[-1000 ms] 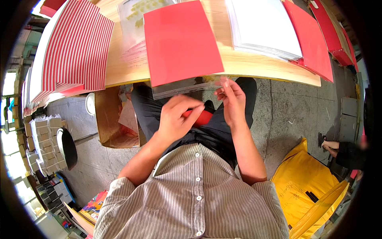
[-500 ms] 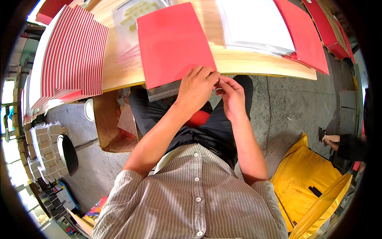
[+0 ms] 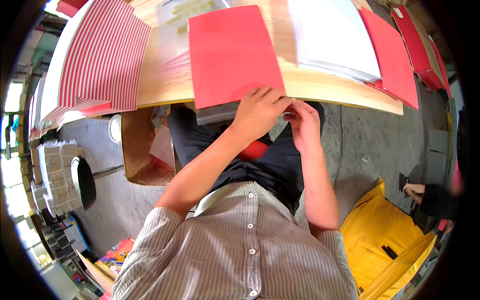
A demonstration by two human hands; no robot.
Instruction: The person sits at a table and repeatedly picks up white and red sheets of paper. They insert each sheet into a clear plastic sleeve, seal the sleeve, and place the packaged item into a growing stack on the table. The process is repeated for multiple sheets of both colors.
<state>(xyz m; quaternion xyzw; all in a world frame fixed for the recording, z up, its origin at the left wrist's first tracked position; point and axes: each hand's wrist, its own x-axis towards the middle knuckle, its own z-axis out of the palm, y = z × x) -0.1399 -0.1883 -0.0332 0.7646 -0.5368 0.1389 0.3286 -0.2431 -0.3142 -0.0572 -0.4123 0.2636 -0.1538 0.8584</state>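
A red sheet or thin folder (image 3: 232, 55) lies at the table's front, its near edge jutting slightly over my lap. My left hand (image 3: 257, 112) is closed over its near right corner, fingers bent. Just right of that corner, my right hand (image 3: 304, 122) has its thumb and forefinger pinched together, touching the left fingertips. Whatever is between the right fingers is too small or hidden to name. Below the red sheet, a clear plastic-looking sheet or sleeve (image 3: 215, 115) shows above my thighs.
Red-and-white striped stacked sheets (image 3: 102, 55) stand at left on the wooden table (image 3: 330, 87). White sheets in a pile (image 3: 337, 40) and more red sheets (image 3: 392, 60) lie at right. A cardboard box (image 3: 137, 150) is below the table; a yellow bag (image 3: 380, 235) is on my right. Another person's hand (image 3: 414, 190) shows far right.
The view has shifted slightly, so the table sits a little further right and lower. Both hands stay at the red sheet's near right corner; the right fingers have shifted slightly.
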